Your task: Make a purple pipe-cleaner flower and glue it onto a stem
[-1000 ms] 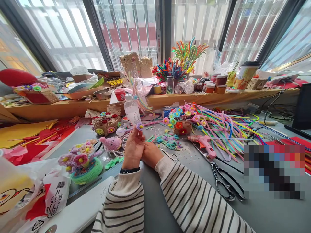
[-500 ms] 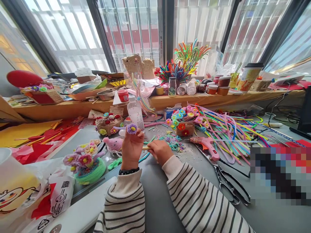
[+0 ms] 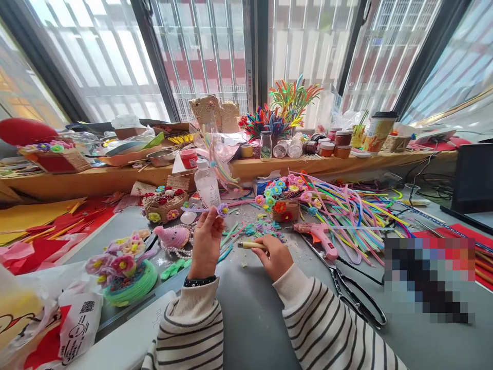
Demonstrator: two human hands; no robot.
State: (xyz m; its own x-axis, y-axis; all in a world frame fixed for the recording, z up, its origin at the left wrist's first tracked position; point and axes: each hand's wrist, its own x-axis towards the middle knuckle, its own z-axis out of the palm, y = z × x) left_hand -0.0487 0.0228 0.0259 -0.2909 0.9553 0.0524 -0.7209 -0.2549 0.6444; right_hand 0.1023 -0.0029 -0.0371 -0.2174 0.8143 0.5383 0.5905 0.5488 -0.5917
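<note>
My left hand (image 3: 208, 240) is raised, pinching a purple chenille-stem flower (image 3: 222, 209) whose pale purple stem sticks out to the left. In my right hand (image 3: 276, 256), just above the grey table, lies a pale yellow lighter (image 3: 252, 245), its metal end pointing left toward my left hand. The two hands are apart. Beside my left hand are a pink crocheted toy (image 3: 172, 237) with a string of beads and a round green pot of fuzzy flowers (image 3: 130, 283). Beyond the lighter lie small chenille scraps (image 3: 265, 229).
A pink glue gun (image 3: 318, 237) and black-handled scissors (image 3: 358, 295) lie to the right, near a heap of chenille stems (image 3: 354, 208). A plastic bottle (image 3: 207, 187) and flower-trimmed baskets (image 3: 285, 208) stand behind. At the lower left are a white device (image 3: 127, 334) and plastic bags.
My right hand has moved right, away from my left hand, and the lighter now shows more fully. The purple flower has turned and sits lower by the fingers. The view has shifted slightly.
</note>
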